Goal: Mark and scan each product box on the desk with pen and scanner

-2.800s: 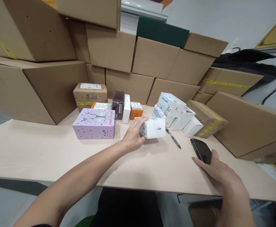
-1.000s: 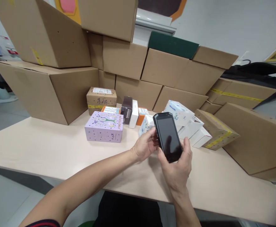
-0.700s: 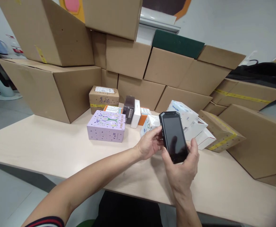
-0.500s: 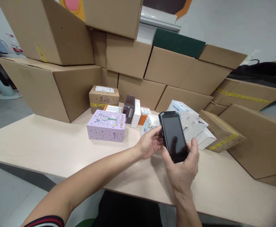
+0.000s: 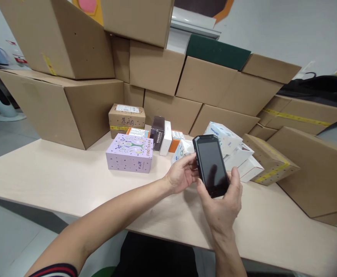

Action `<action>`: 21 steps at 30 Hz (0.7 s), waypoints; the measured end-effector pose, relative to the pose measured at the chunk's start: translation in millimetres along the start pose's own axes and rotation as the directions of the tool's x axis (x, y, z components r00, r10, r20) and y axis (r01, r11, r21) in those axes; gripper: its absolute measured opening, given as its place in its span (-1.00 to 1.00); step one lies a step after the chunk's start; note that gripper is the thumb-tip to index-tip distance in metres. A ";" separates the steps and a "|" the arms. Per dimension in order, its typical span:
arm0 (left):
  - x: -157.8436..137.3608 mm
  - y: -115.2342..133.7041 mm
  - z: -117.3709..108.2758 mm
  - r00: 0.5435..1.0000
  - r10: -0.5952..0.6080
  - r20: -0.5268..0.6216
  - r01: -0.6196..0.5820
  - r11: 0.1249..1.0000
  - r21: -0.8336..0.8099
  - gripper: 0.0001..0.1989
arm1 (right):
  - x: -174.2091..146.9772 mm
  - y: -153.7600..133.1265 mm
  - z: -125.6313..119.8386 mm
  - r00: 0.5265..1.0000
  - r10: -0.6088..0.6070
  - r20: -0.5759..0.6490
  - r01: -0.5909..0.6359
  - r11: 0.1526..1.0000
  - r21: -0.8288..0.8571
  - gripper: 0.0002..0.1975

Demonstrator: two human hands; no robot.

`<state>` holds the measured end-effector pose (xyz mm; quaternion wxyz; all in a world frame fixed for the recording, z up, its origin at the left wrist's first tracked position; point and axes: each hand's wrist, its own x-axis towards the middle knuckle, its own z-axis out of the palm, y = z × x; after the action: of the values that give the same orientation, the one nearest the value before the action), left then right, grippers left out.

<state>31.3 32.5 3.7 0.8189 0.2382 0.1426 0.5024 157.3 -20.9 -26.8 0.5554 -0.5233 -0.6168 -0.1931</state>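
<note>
Black phone (image 5: 210, 159), screen dark, gripped in right hand (image 5: 223, 207), partly hiding white packet (image 5: 182, 148); left hand (image 5: 182, 177) beside it, hold unclear

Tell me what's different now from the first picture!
The right hand has lifted the phone up from the table and brought it left. The left hand let go of the flowery white pack, now partly behind the phone, and moved to the phone's left edge. The pen is out of sight. The purple box and the big cardboard boxes stayed put.

Pale wood-look table (image 5: 70, 181); grey tiled floor (image 5: 15, 234); plain whitish wall (image 5: 284, 34) behind.
</note>
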 end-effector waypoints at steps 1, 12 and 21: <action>-0.4 0.0 0.0 1.000 0.000 -0.003 0.000 1.000 0.005 -0.76 | 0.0 -0.1 0.2 1.000 0.003 0.000 -0.003 1.000 0.003 -0.05; -5.0 -2.5 -1.4 0.995 0.051 0.085 -0.062 0.989 0.136 -0.65 | -5.8 6.7 -2.8 0.996 0.080 -0.032 -0.078 0.995 0.067 -0.02; -14.3 18.4 -11.5 0.705 0.680 0.201 -0.604 0.427 0.673 -0.66 | 12.4 57.5 -57.1 0.957 0.273 -0.099 -0.289 0.930 -0.228 0.10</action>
<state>5.5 29.7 3.7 0.4024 0.5377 0.2598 0.6938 236.3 -40.6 -17.9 0.5301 -0.6627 -0.4890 -0.2018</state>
